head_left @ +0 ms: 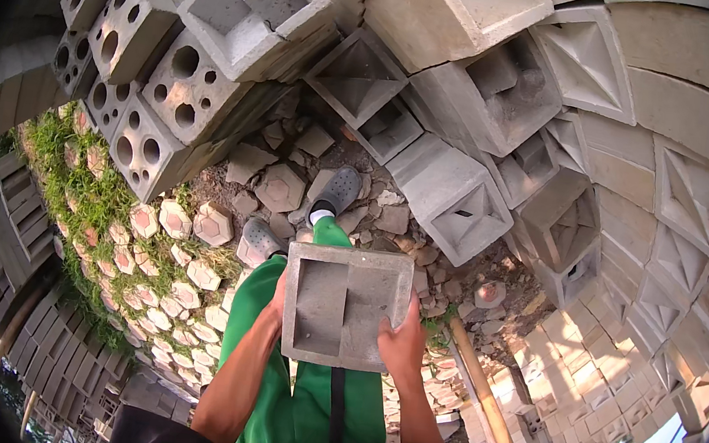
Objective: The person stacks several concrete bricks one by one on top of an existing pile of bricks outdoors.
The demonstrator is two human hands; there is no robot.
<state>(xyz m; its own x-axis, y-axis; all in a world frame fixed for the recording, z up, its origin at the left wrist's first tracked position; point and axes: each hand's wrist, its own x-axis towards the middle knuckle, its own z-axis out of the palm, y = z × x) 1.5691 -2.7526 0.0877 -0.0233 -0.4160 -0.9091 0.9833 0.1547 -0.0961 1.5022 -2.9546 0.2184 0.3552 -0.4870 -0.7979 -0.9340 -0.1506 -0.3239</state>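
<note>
Between both hands I hold a square grey concrete ventilation block [369,311] in front of my green trousers. Its face shows a raised rim, a recess on the left and a sloping panel on the right. My left hand [280,299] grips the block's left side, its fingers mostly hidden by the edge. My right hand [402,339] clasps the lower right side, with the thumb lying over the front rim. Beyond the held block, a stack of similar blocks with square recesses [462,200] stands ahead and to the right.
Blocks with round holes [185,84] are piled at the upper left. Broken concrete rubble [281,189] lies around my grey clogs [341,189]. Hexagonal pavers [175,219] set in grass cover the left ground. A wooden pole [487,403] leans at lower right, near tall block stacks [680,92].
</note>
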